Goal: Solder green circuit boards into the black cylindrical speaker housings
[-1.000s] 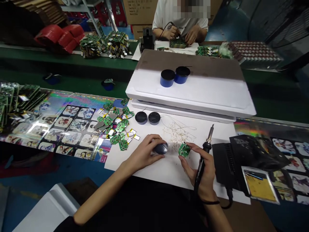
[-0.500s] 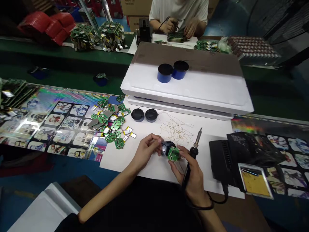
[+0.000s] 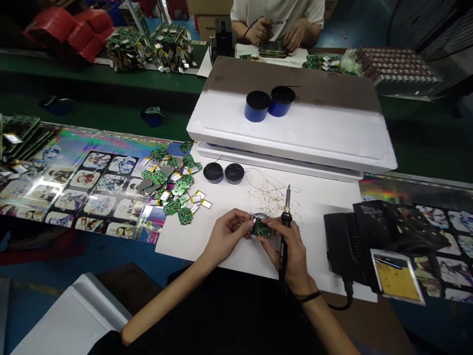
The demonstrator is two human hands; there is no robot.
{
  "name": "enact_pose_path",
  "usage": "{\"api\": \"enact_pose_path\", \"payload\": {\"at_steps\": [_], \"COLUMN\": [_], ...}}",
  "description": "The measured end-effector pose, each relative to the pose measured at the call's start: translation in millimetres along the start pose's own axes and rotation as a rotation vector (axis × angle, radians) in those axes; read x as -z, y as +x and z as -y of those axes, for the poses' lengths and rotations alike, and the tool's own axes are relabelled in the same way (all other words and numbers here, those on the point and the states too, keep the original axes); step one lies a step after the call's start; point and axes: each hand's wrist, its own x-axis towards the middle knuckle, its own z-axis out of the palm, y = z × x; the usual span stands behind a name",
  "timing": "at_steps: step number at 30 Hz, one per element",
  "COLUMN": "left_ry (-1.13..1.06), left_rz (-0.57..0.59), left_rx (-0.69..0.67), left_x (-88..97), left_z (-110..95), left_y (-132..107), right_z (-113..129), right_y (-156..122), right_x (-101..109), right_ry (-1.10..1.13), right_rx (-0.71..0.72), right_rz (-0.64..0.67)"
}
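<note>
My left hand [image 3: 225, 231] pinches a small round dark part [image 3: 258, 219] against a green circuit board [image 3: 263, 228] over the white sheet [image 3: 236, 197]. My right hand [image 3: 288, 249] grips a black soldering iron [image 3: 284, 231] with its tip pointing up, and its fingertips also steady the green board. Both hands meet at the board, just above the sheet's near edge.
A heap of green circuit boards [image 3: 170, 182] lies to the left, two black round caps [image 3: 223, 172] beyond my hands. A white foam tray [image 3: 314, 133] carries two blue cylinders [image 3: 268, 103]. A black soldering station [image 3: 373, 241] stands right. Another person [image 3: 277, 24] works across the green belt.
My hands came together: the left lifted the round dark part off the sheet and the right brought the green board onto it. The iron swung upright.
</note>
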Motion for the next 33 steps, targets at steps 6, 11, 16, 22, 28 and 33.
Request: {"api": "enact_pose_path", "payload": {"at_steps": [6, 11, 16, 22, 28, 33], "left_ry": [0.209, 0.485, 0.577, 0.602, 0.538, 0.416], "left_rz": [0.049, 0.109, 0.143, 0.137, 0.131, 0.113], "left_rx": [-0.091, -0.35, -0.482, -0.52, -0.472, -0.311], "left_x": [3.5, 5.4, 4.3, 4.5, 2.3, -0.9], "left_z": [-5.4, -19.0, -24.2, -18.5, -22.3, -24.2], "left_y": [3.0, 6.3, 5.9, 4.0, 4.1, 5.1], "right_z": [4.8, 11.4, 19.4, 26.5, 25.4, 25.7], "right_y": [-3.6, 1.2, 9.7, 20.1, 18.7, 17.4], "right_x": [-0.1, 6.0, 0.3, -5.3, -4.8, -5.3], "right_ry": [-0.061, 0.148, 0.238, 0.33, 0.3, 0.331], "right_rx": [-0.01, -0.174, -0.28, -0.353, -0.424, -0.441], "right_rz": [0.017, -0.04, -0.154, -0.188, -0.221, -0.251]}}
